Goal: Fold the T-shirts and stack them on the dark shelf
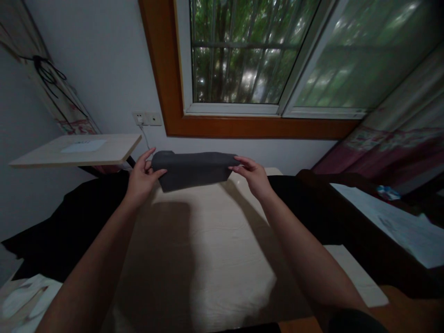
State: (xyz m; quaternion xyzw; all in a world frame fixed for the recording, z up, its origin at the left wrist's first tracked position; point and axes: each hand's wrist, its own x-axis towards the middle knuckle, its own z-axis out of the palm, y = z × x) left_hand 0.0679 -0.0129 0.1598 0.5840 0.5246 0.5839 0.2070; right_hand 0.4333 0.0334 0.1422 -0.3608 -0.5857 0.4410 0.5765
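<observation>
A dark grey folded piece, perhaps cloth [197, 169], is stretched level between my two hands above the far part of the light wooden table [222, 259]. My left hand [141, 175] pinches its left end, thumb in front and fingers at the back. At the other end, my right hand [253, 173] grips the right edge between thumb and fingers. The upper edge looks rolled or folded over, and its lower edge hangs just over the tabletop. Shadows of my arms fall across the wood.
Black fabric [76, 212] lies left of the table, with more black fabric [294, 199] at the right. A small raised wooden board [121, 148] with a paper stands at the left. Beyond are a wall socket [147, 119] and an orange-brown window frame [243, 127]. Papers [388, 222] lie at the right.
</observation>
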